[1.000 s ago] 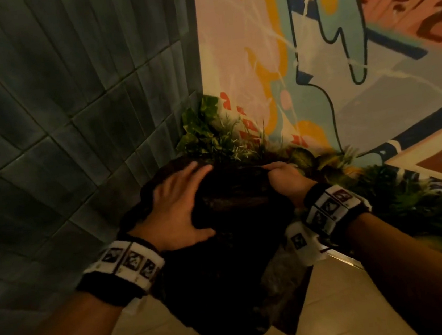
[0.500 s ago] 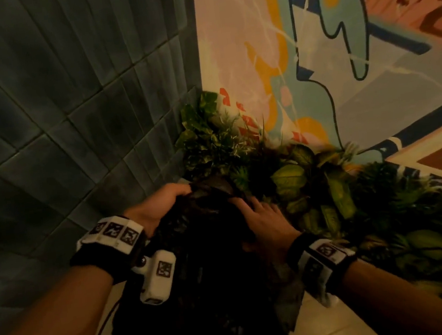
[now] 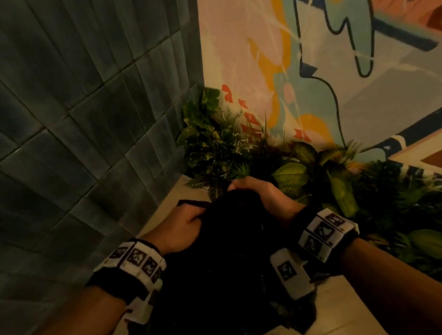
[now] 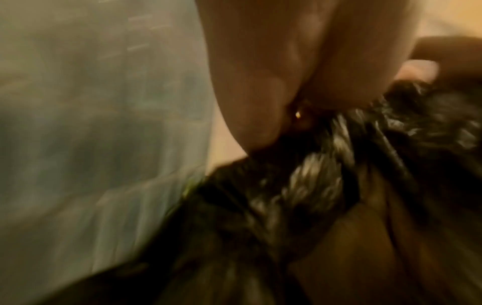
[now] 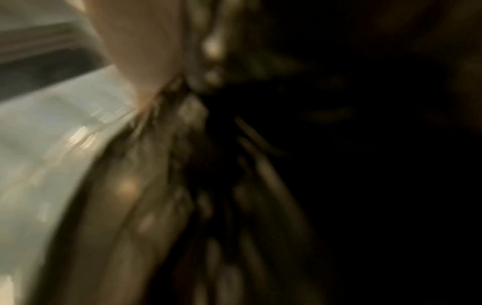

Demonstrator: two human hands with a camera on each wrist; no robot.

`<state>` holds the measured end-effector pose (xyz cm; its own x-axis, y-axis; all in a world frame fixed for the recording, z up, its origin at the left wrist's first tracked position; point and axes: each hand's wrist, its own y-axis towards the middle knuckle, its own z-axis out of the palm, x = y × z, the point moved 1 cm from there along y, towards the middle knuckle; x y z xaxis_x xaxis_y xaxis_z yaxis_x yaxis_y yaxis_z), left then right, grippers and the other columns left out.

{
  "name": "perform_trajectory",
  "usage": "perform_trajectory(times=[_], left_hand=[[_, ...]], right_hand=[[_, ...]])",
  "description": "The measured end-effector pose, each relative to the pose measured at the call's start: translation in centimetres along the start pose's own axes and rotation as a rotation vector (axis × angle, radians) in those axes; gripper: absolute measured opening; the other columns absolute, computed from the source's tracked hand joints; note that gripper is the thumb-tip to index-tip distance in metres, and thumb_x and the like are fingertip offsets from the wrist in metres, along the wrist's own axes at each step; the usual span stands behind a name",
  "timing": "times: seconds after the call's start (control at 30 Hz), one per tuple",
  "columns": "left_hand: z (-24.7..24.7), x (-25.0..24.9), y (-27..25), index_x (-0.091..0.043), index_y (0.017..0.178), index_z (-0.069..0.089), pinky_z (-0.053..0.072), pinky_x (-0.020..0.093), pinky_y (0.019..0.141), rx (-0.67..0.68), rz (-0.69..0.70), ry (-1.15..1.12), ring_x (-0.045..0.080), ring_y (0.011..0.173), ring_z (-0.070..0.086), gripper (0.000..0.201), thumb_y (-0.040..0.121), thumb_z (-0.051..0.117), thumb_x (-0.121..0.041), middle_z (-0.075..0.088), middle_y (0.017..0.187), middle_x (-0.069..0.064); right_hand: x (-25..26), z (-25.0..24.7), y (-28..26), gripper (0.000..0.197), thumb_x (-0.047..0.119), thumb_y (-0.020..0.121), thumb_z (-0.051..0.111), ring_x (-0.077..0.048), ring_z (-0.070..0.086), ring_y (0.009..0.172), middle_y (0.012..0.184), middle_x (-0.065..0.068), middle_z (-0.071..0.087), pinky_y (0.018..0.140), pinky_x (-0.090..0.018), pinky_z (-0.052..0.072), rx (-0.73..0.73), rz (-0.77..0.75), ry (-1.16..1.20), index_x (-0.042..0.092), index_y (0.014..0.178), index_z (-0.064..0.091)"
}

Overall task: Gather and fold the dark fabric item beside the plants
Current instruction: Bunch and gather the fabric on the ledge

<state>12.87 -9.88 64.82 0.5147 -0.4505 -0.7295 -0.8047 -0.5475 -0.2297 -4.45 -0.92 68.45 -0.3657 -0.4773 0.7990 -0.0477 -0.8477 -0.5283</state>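
Down in the corner where the grey tiled wall (image 3: 48,110) meets the painted mural (image 3: 313,67), the dark fabric item (image 3: 227,272) lies bunched on the pale floor (image 3: 352,315), just beside the plants (image 3: 220,145). Its long axis runs from the near edge of the head view away toward the corner, the narrower gathered end pointing at the plants and the wider, ragged end spreading toward the person. A flat dark corner of it sticks out on the floor just left of the gathered end. The left hand (image 3: 182,227) grips the left side of the gathered end, fingers curled into the cloth; the left wrist view, blurred, shows crumpled folds of the dark fabric item (image 4: 313,185) pressed under that hand (image 4: 274,68). The right hand (image 3: 262,195) curls over the top and right side of the same end, holding it. The right wrist view is too blurred and dark to add more. Both wrist bands (image 3: 136,261) carry square black-and-white marker patterns; no readable writing or brand shows anywhere.
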Motion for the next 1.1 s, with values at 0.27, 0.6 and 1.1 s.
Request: perform_trajectory(times=[0.27,0.6,1.1], left_hand=[[-2.9,3.6,-0.7,-0.009,0.076,0.071,0.048,0.028,0.072,-0.121,-0.622,-0.751,0.026,0.074,0.060,0.019,0.070,0.058,-0.022,0.068,0.079,0.010],[2.2,0.0,-1.3,-0.047,0.145,0.001,0.018,0.044,0.116,0.047,0.183,0.428,0.010,0.141,0.018,0.099,0.069,0.063,-0.060,0.015,0.157,-0.010],[2.8,-1.4,-1.9,-0.024,0.087,0.071,0.051,0.016,0.068,0.230,-0.253,-0.484,0.002,0.077,0.068,0.012,0.076,0.075,-0.023,0.074,0.080,-0.013]], right_hand=[[-4.8,-6.3,-0.7,0.046,0.022,0.087,0.054,-0.030,0.049,0.119,0.129,-0.008,0.053,0.100,-0.046,0.038,-0.097,0.075,-1.467,0.028,0.133,0.051],[-3.4,-3.6,-0.4,0.023,0.007,0.096,0.047,-0.026,0.063,0.101,0.107,-0.015,0.068,0.095,-0.031,0.039,-0.222,0.114,-0.479,0.001,0.105,0.067],[-5.5,-9.0,-1.6,0.028,-0.004,0.090,0.041,-0.007,0.053,0.052,0.068,0.002,0.054,0.042,-0.015,0.039,-0.111,0.228,-0.926,-0.002,0.110,0.061]])
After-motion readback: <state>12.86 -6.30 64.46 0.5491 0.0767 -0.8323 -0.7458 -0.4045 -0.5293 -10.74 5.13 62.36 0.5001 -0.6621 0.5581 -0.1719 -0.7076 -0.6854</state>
